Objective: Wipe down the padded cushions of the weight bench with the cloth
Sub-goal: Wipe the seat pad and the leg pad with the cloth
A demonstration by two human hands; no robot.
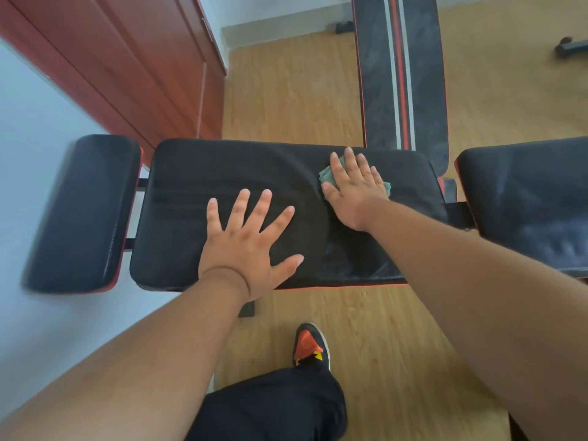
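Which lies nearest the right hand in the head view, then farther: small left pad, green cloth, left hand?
1. green cloth, under the right hand
2. left hand, on the middle pad
3. small left pad, far left

Hands: left hand [245,246] and right hand [353,189], both bare.
Trousers: loose black fabric trouser leg [273,405].
Shoe: black sneaker [311,348], orange-red toe panel, yellow marks, pale sole rim.

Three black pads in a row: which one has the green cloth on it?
The middle pad; the right hand presses the green cloth flat near its far right corner. The left pad and right pad bear no cloth.
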